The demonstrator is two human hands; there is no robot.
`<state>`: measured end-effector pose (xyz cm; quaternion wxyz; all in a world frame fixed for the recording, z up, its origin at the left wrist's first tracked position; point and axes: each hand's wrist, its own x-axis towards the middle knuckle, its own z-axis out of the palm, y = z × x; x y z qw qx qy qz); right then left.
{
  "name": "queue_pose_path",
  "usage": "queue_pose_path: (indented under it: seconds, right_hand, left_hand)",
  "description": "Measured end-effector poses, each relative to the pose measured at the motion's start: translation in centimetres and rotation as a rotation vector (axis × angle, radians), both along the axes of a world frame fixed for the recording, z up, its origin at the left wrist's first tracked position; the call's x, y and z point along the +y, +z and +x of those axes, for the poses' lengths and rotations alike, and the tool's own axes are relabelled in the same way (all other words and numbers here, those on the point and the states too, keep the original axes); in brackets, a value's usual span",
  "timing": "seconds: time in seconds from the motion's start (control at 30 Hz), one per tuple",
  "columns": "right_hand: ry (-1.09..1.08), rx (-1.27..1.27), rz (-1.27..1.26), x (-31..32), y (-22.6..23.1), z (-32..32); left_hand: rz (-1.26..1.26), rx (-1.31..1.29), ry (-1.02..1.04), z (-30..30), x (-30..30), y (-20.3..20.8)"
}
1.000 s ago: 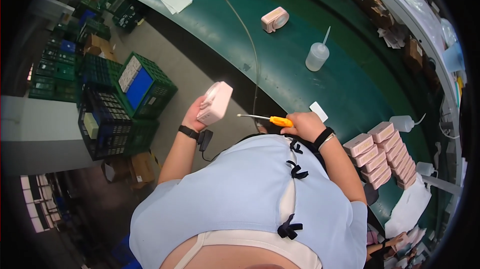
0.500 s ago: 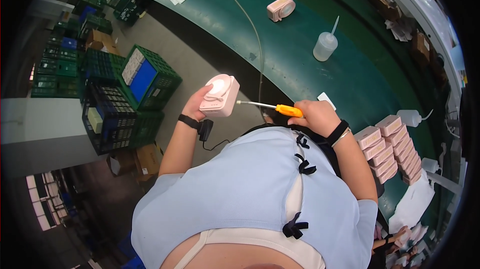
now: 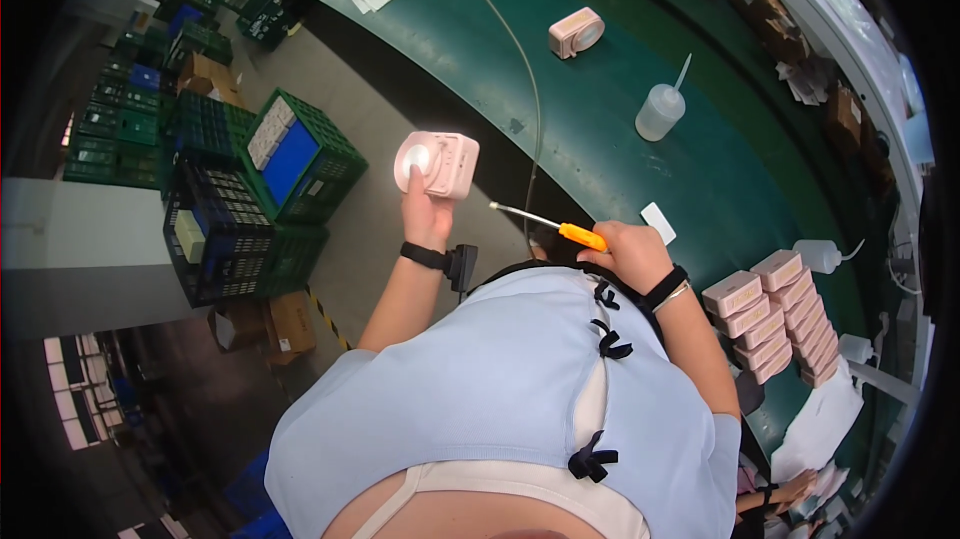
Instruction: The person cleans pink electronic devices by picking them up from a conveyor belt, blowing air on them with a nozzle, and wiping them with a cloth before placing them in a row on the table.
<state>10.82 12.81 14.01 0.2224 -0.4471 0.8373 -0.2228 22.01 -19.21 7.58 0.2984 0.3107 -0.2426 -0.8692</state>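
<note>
One pink device (image 3: 455, 167) left, one screwdriver (image 3: 583, 236) right!
Left grip (image 3: 427, 217) is curled round the device, left of the tabletop (image 3: 590, 129); right grip (image 3: 638, 253) wraps the screwdriver; further right, one white card (image 3: 658, 223), two pink stacks (image 3: 744, 321).

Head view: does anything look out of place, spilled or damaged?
Nothing looks spilled or visibly damaged. The only mild oddity is one pale-pink, box-shaped device sitting farther along the green tabletop, well apart from the two stacks of pale-pink boxes; that may be deliberate.
</note>
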Motion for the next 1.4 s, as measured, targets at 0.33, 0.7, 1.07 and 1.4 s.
queue_pose_path:
  seconds: [0.33, 0.7, 1.07, 1.4]
  right_hand:
    - [-0.943, -0.008, -0.442, 9.3, -9.2, 6.2]
    - [-1.92, -0.215, -0.723, 13.3, -22.7, 11.6]
    - [-2.149, -1.174, -0.829, 14.6, -27.8, 13.6]
    - [-0.953, 0.188, -1.061, -1.5, 6.3, -0.1]
  left_hand:
    - [-0.501, 0.009, -0.29, -2.9, 3.7, 3.8]
    - [0.172, 0.112, -0.875, -9.8, 4.3, 5.9]
    - [0.527, 0.09, -1.226, -15.8, 6.3, 5.2]
    - [0.673, 0.092, -1.474, -18.0, 9.0, 6.3]
